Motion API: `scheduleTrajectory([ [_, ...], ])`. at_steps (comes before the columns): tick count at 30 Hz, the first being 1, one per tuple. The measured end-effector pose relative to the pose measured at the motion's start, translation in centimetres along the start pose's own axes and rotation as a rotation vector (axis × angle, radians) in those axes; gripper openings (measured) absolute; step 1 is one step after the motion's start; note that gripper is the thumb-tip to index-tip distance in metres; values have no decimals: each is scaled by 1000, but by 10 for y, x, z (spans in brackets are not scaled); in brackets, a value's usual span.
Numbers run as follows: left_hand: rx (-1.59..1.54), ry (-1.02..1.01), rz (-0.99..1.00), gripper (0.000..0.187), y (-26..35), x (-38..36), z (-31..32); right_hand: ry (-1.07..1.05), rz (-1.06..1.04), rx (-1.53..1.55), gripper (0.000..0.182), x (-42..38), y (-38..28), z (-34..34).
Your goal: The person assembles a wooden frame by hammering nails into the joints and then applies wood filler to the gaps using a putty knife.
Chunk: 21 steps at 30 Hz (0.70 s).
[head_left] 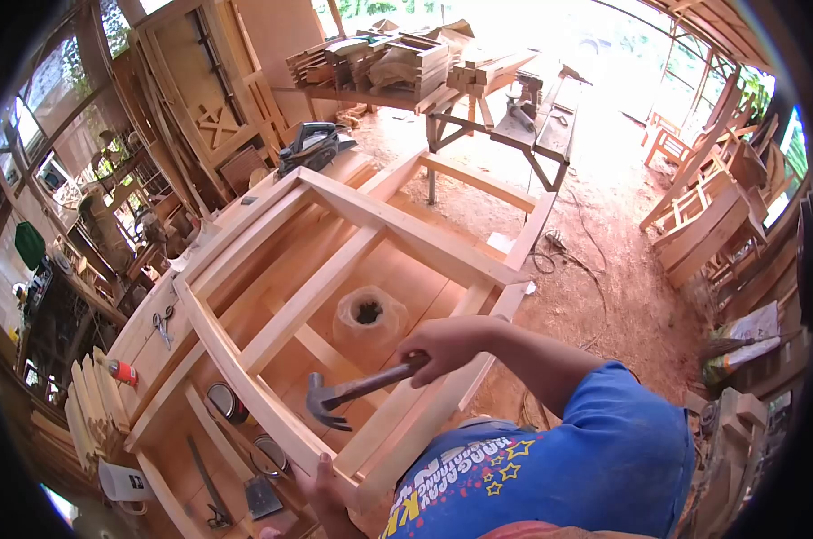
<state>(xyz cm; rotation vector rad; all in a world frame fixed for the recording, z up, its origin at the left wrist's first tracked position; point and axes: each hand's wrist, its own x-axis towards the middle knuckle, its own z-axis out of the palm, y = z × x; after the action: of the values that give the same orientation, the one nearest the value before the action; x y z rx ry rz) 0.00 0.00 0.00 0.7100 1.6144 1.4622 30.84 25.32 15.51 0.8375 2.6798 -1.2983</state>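
Observation:
My right hand [440,349] is closed around the handle of a claw hammer [334,401]. The hammer's metal head hangs over the near part of a pale wooden frame [281,344], apart from the rails as far as I can see. At the near corner of that frame, my left hand [322,488] grips the wood, its thumb against the edge and its other fingers mostly hidden. Wooden crosspieces run between the frame's long rails. Through one opening shows a roll of clear tape or film [370,314] with a dark core.
On the workbench lie a handsaw [210,485], open cans [227,402], pliers [162,325], a red bottle [123,372] and a power tool [311,146]. A white pitcher [126,482] stands at the lower left. Stacked timber [388,65] covers a back table; a cable [575,253] crosses the floor.

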Motion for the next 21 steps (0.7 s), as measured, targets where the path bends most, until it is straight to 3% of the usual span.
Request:
scheduleTrajectory([
  [2,-39,12,16,79,-5,6,5,135,-87,105,33,-32,7,-8],
  [5,-317,-18,-80,73,5,6,-10,383,-3,193,30,-72,15,1],
  [9,-382,35,-125,78,10,36,-9,732,220,67,30,-97,9,-8],
  [12,-583,-68,-71,79,-37,78,-42,866,312,-63,30,-111,38,9],
  [14,-491,-2,-20,78,-57,94,-55,888,346,-56,43,-118,68,34],
  [21,-473,-199,-153,74,-20,68,-13,778,121,-192,44,-125,91,58],
])
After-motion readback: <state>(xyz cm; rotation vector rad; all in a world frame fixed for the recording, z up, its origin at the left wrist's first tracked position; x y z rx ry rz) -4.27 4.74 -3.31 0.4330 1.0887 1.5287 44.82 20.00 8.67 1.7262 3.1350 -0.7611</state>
